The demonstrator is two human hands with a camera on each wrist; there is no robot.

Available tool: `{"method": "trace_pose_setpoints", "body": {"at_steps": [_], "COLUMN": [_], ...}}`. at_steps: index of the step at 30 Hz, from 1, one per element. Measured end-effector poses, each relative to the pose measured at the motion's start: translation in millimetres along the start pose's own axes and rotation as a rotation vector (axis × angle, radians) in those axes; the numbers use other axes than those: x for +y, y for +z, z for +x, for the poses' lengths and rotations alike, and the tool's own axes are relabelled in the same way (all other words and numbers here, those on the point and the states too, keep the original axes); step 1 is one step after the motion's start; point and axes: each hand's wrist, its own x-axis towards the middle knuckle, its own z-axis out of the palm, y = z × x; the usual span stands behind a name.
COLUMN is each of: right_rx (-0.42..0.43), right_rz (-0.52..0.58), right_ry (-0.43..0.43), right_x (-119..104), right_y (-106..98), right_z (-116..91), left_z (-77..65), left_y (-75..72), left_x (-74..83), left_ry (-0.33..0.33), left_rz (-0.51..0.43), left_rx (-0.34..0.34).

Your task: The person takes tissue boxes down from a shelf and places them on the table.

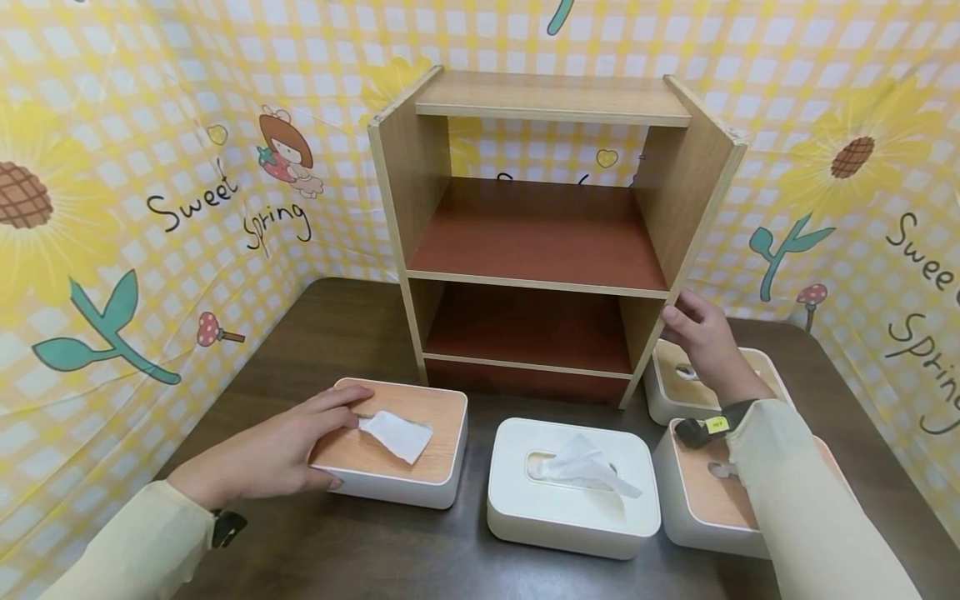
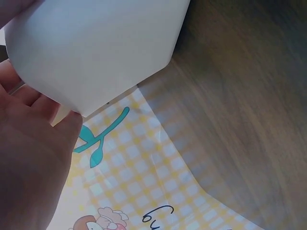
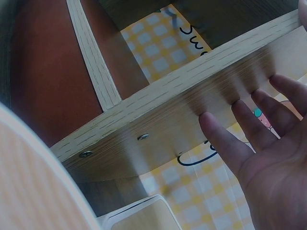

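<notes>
A tissue box (image 1: 442,417) with a wood-look lid and white sides sits left of centre, a tissue poking from its slot. My left hand (image 1: 300,442) grips its left end, fingers over the lid and thumb low on the front side. In the left wrist view the box's white wall (image 2: 105,52) fills the top beside that hand (image 2: 33,148). My right hand (image 1: 705,342) is at the right side panel of a wooden shelf (image 1: 540,287). In the right wrist view, its nearly straight fingertips (image 3: 208,122) touch the panel's outer face (image 3: 177,127), the thumb at its front edge.
An all-white tissue box (image 1: 525,521) stands in front of the shelf. Right of it, another wood-lidded box (image 1: 682,500) lies under my right forearm, with one more box (image 1: 663,396) behind it. Yellow checked cloth (image 1: 217,208) surrounds the dark table (image 1: 330,325).
</notes>
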Motion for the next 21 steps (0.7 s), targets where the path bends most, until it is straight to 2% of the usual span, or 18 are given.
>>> {"method": "trace_pose_setpoints", "body": {"at_steps": [9,17,21], "right_rx": [-0.023,-0.036,-0.032], "right_rz": [0.010,0.010,0.003], "right_ry": [-0.020,-0.026,-0.024], "right_x": [3.3,4.4,3.8], "right_y": [-1.1,-2.2,-1.3], "right_z": [1.5,2.1,1.9], "left_z": [-0.3,-0.8,-1.5], "left_y": [1.0,2.0,2.7], "left_x": [-2.1,-0.7,-1.3], "left_ry": [-0.013,-0.045,-0.030], "left_rz": [0.009,-0.036,-0.057], "left_rx": [-0.002,-0.003,0.005]}}
